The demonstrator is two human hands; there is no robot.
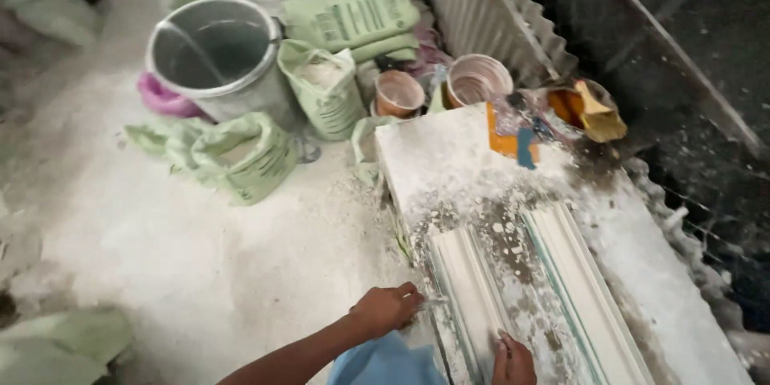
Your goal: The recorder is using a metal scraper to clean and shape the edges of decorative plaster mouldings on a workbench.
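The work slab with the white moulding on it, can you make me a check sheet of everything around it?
Surface: white slab, dusty, splattered with plaster crumbs.
Job's things: long ridged white moulding lying along the slab; the left hand grips something small at its left edge, too blurred to name; the right hand rests on the moulding.
Clutter: orange and blue bits, a torn brown bag, two small tubs.
Hands: both bare, both at the moulding's near end.
Cables: nothing seen.
Surroundings: metal bucket, green sacks, one open with white powder, corrugated sheet, dusty floor.
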